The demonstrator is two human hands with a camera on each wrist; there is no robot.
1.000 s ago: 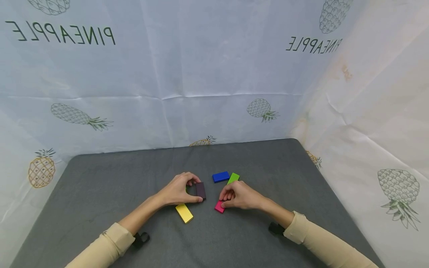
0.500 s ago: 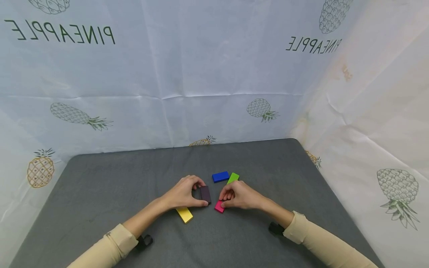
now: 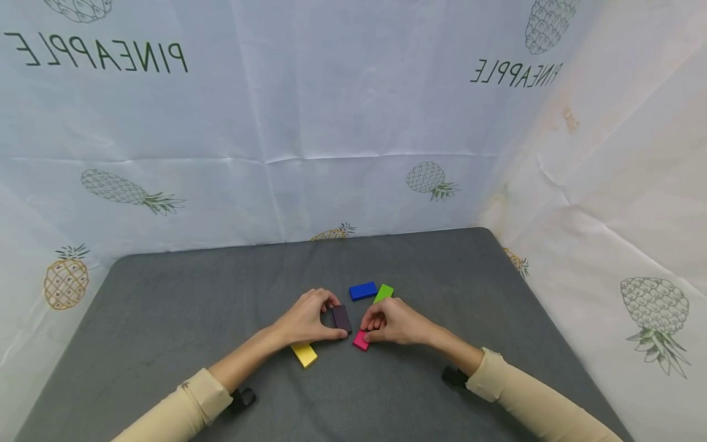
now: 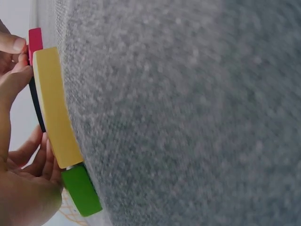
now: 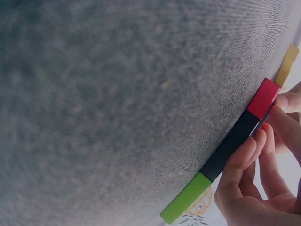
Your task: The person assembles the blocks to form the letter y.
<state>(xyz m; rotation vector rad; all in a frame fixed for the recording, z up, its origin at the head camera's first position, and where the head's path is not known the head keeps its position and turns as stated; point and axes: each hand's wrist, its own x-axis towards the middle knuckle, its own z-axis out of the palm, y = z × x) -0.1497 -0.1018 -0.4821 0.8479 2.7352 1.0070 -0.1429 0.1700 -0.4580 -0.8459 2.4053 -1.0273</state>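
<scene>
My left hand [image 3: 309, 316] grips a flat dark purple block [image 3: 342, 319] by its ends, thumb at the near end and fingers at the far end. My right hand [image 3: 394, 322], fingers curled, holds the red block [image 3: 361, 340] with its thumb and fingertips. In the right wrist view, a black block [image 5: 229, 143] lies end to end between the red one and a light green block [image 5: 186, 197], close under the right fingers. The right hand hides it in the head view. A yellow block [image 3: 305, 354] lies beside the left wrist. The left hand hides a darker green block [image 4: 82, 190] from above.
A blue block [image 3: 363, 291] lies beyond both hands, touching or close to the light green one. The grey cloth-covered table [image 3: 182, 313] meets a white pineapple-print curtain [image 3: 331, 110] at the back and right. Black wrist straps [image 3: 243, 399] sit under both forearms.
My left hand has moved right and slightly nearer, carrying the dark purple block closer to the red one. The right hand stays in place.
</scene>
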